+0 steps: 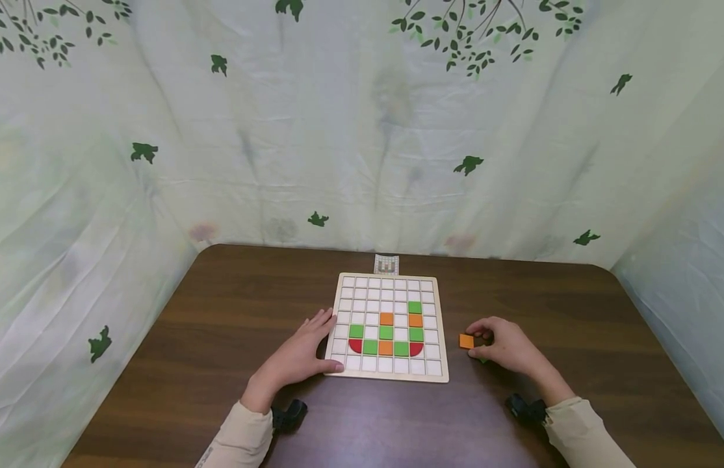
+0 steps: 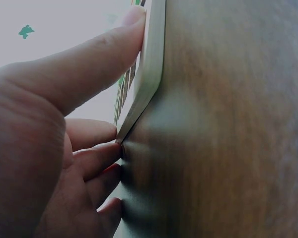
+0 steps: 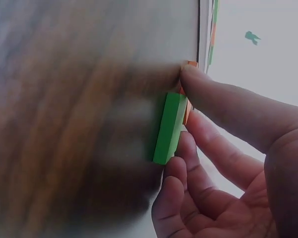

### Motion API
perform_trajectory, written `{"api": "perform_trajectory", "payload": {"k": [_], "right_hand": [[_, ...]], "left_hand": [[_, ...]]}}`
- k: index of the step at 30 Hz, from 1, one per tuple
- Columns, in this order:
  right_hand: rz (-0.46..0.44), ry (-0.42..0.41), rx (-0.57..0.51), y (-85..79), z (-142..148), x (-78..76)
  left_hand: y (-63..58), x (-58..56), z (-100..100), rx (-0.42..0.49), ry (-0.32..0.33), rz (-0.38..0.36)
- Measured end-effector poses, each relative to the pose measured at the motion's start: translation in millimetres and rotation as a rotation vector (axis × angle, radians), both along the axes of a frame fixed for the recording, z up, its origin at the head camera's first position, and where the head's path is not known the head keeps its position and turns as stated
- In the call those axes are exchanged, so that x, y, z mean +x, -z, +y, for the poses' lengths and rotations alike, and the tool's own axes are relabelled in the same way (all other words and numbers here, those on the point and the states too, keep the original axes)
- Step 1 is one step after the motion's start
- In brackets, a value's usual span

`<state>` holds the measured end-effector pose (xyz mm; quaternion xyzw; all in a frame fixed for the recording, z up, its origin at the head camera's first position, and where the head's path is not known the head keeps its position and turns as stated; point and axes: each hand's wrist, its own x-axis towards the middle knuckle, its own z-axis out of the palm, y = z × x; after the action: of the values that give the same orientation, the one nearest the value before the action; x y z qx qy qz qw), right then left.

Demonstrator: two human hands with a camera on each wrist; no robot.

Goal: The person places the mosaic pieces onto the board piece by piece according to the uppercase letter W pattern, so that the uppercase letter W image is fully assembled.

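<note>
A pale wooden board (image 1: pixel 387 374) with a grid of white squares lies on the table. Green, orange and red pieces fill several of its squares. My left hand (image 1: pixel 306 344) rests at the board's left side, its thumb on the near left corner and its fingers extended along the edge. To the right of the board, my right hand (image 1: pixel 507 346) pinches an orange square tile (image 1: pixel 466 341) between thumb and index finger. Beside that tile, close to the curled fingers, is a green block (image 3: pixel 168 128); whether those fingers touch it I cannot tell.
A small printed card (image 1: pixel 387 264) lies behind the board, near the far edge of the dark wooden table (image 1: pixel 268 286). A pale curtain (image 1: pixel 350 130) with leaf prints hangs behind and at both sides of the table.
</note>
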<state>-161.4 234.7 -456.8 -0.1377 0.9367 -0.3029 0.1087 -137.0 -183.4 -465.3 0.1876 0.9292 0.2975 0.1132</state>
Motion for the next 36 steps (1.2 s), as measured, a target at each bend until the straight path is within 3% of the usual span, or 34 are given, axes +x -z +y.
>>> {"api": "perform_trajectory", "payload": {"k": [24, 36], "right_hand": [[0.048, 0.012, 0.009, -6.6, -2, 1.2], [0.071, 0.040, -0.026, -13.7, -22, -0.9]], "left_hand": [[-0.9, 0.6, 0, 0.002, 0.004, -0.004], [-2.5, 1.9, 0, 0.007, -0.009, -0.006]]}}
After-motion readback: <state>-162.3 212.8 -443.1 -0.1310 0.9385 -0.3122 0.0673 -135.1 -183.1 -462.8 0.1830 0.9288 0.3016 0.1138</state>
